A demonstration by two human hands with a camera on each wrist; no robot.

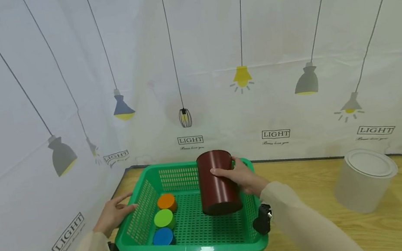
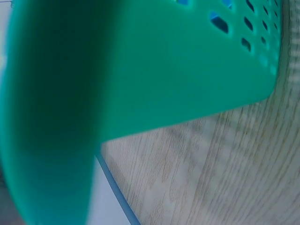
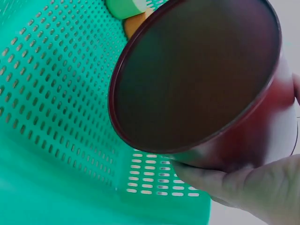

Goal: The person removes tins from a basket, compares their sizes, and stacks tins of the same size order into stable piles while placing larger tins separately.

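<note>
A dark red cylindrical container [image 1: 215, 182] is held upright over the green perforated basket [image 1: 204, 248], gripped round its side by my right hand [image 1: 241, 177]. In the right wrist view the container's dark base [image 3: 197, 75] fills the frame above the basket floor [image 3: 51, 93], with my fingers [image 3: 248, 187] under it. My left hand [image 1: 114, 211] rests with straight fingers against the basket's left rim. Inside the basket lie an orange disc [image 1: 166, 201], a green disc [image 1: 163, 218] and a blue disc [image 1: 162, 236]. The left wrist view shows only the basket's wall [image 2: 140, 70], blurred.
A translucent white lidded tub [image 1: 365, 178] stands on the wooden table [image 1: 312, 178] at the right. A white curtain printed with lamps [image 1: 190, 57] closes off the back and left side.
</note>
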